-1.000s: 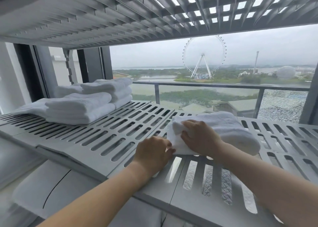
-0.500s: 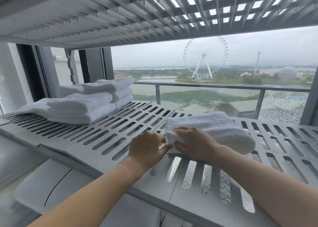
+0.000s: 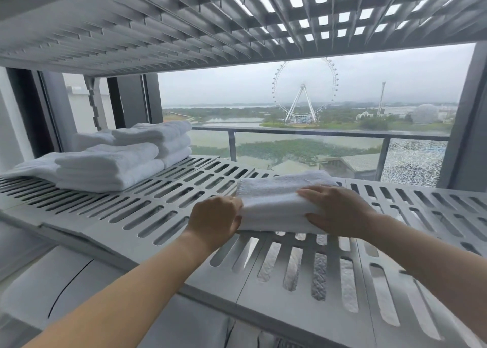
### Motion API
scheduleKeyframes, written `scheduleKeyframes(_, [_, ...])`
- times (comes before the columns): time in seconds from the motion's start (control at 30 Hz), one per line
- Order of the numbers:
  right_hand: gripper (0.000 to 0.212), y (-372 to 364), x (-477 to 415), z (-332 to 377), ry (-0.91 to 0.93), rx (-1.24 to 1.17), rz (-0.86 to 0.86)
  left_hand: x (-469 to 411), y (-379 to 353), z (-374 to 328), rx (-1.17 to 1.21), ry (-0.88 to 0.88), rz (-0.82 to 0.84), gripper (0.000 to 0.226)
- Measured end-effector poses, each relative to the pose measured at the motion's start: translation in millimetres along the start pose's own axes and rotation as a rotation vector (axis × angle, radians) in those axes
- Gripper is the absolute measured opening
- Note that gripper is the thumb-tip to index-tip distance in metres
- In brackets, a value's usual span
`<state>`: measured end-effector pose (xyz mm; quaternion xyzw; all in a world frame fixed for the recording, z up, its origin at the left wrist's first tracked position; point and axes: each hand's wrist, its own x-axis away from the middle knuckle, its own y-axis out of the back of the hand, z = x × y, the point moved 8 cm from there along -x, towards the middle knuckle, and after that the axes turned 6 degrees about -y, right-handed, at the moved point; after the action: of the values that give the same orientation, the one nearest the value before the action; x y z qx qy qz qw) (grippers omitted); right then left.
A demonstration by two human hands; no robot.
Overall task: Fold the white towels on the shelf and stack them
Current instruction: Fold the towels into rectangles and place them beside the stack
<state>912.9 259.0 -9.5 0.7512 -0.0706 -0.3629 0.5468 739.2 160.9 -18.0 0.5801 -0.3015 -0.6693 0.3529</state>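
A folded white towel lies on the slotted grey shelf, a little right of centre. My left hand grips its left end, thumb on top and fingers tucked under the edge. My right hand clasps its right end, fingers spread over the top and thumb against the front side. Two stacks of folded white towels stand at the left: a nearer, wider stack and a taller stack behind it.
Another slotted shelf hangs low overhead. Behind the shelf are a window and a balcony railing. A loose flat towel pokes out at the far left. Below the shelf, pale bundles lie on a lower level.
The towel has been folded into a neater, flatter block. My right hand moved from its left corner to its right end, and my left hand came off the shelf and took the left end.
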Motion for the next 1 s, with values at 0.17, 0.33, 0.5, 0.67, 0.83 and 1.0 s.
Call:
scheduleKeyframes(0.17, [0.053,3,19,-21,-0.090,-0.110,-0.052,-10,-5,-19,0.022,-0.052,-0.006,0.033])
scheduleKeyframes(0.33, [0.054,0,24,-20,-0.048,-0.166,-0.021,-30,-17,-48,-0.103,-0.244,0.036,0.052])
scheduleKeyframes(0.5, [0.058,-3,32,-21,-0.015,-0.154,-0.014,-46,-18,-41,-0.240,-0.260,0.030,0.049])
scheduleKeyframes(0.67, [0.056,2,38,-27,-0.056,-0.252,-0.112,-47,-23,-44,-0.265,-0.228,0.050,0.044])
scheduleKeyframes(0.83, [0.054,4,42,-37,-0.127,-0.335,-0.148,-47,-18,-64,-0.371,-0.286,-0.021,0.059])
scheduleKeyframes(1.0, [0.051,-6,36,-40,-0.215,-0.150,-0.094,-45,-14,-78,-0.413,-0.331,-0.103,0.060])
